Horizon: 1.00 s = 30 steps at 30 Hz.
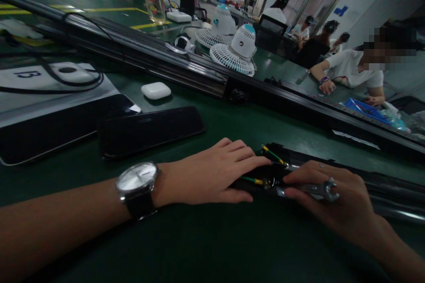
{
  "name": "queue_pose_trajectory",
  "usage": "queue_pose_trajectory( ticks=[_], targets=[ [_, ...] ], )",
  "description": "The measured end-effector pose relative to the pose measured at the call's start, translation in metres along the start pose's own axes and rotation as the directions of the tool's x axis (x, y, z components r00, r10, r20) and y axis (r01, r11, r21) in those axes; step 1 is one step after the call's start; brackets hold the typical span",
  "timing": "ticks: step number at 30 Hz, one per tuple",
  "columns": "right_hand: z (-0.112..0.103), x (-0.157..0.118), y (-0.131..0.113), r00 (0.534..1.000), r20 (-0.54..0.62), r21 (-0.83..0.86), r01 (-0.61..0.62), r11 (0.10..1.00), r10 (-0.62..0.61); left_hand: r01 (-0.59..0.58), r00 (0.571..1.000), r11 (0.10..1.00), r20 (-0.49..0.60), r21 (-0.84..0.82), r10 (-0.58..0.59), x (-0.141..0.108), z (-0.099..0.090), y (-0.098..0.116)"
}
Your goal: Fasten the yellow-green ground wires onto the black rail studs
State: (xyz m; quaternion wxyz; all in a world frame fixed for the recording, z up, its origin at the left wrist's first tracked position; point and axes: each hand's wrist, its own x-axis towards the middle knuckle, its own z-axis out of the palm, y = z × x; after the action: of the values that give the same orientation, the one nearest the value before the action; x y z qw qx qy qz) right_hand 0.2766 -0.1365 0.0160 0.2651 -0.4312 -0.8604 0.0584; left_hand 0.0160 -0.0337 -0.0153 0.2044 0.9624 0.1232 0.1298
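Note:
My right hand (341,199) pinches a small metal wrench (315,190) between thumb and fingers; its open jaw points right, toward my palm. The wrench's other end meets a fitting at the end of a long black rail (388,185). A green wire with a yellow terminal (257,181) runs into that fitting. Just behind it, a second green-yellow wire (272,154) sticks up and to the left. My left hand (222,172), a watch (137,181) on its wrist, lies with fingers stretched out over the rail's left end, the fingertips beside the wires.
A black phone (152,131), a white earbud case (156,91) and a dark-screened tablet (56,128) lie at left. Long black rails (186,70) cross the green table behind my hands. Two white fans (234,51) stand beyond. A co-worker (355,66) sits at right near a blue tray (367,110).

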Motion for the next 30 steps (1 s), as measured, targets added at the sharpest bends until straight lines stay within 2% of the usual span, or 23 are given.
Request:
queue_pose_trajectory(
  ticks=[4, 7, 9, 11, 14, 18, 30],
  targets=[
    [-0.004, 0.001, 0.004, 0.998, 0.06, 0.032, 0.024, 0.999, -0.026, 0.0, 1.0, 1.0, 0.003, 0.002, 0.0, 0.0, 0.0, 0.0],
    [-0.011, 0.004, 0.006, 0.967, 0.2, 0.092, 0.139, 0.986, -0.155, -0.001, 1.0, 1.0, -0.007, 0.009, 0.001, 0.0, 0.001, 0.0],
    [-0.014, 0.005, 0.006, 0.946, 0.245, 0.128, 0.186, 0.974, -0.213, -0.001, 1.0, 1.0, -0.017, 0.014, 0.002, 0.0, 0.001, 0.001],
    [-0.015, 0.005, 0.005, 0.959, 0.199, 0.125, 0.176, 0.976, -0.199, -0.001, 1.0, 1.0, -0.019, 0.009, 0.002, 0.0, 0.0, 0.001],
    [-0.014, 0.001, 0.004, 0.993, 0.08, 0.082, 0.079, 0.993, -0.086, -0.007, 1.0, 1.0, -0.012, 0.001, 0.007, 0.0, -0.001, 0.001],
    [-0.011, -0.004, 0.003, 0.999, -0.032, 0.019, -0.042, 0.999, 0.043, -0.009, 1.0, 1.0, -0.02, 0.008, 0.009, 0.0, -0.001, 0.001],
    [0.001, -0.005, 0.001, 0.99, -0.083, 0.012, -0.109, 0.994, 0.11, -0.001, 1.0, 1.0, -0.005, 0.007, 0.001, 0.0, -0.001, 0.001]
  ],
)
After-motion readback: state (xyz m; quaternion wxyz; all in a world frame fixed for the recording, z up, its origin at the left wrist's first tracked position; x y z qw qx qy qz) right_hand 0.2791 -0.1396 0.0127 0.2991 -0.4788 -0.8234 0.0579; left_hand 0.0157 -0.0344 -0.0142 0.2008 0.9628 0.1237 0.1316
